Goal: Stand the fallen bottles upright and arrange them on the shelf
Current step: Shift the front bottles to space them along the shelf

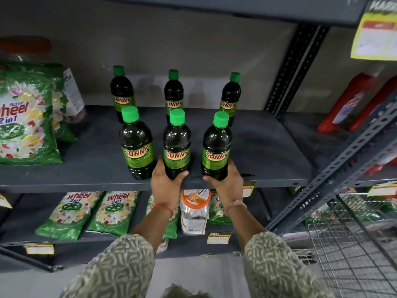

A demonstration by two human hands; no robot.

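On shelf (pixel 257 147), L hand (pixel 165 181) & R hand (pixel 225 181) grip upright front bottles (pixel 177 145).

Six bottles upright on shelf (pixel 86 164); left hand (pixel 165 181) grips middle front bottle (pixel 177 145), right hand (pixel 225 181) right front bottle (pixel 216 147).

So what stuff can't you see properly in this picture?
Head view:
- Back-row bottles: lower parts hidden behind the front row.
- Middle front bottle and right front bottle: bases covered by the left hand and right hand.
- Orange-lidded jar: blurred.
- Yellow price sign: cut off, print too small.
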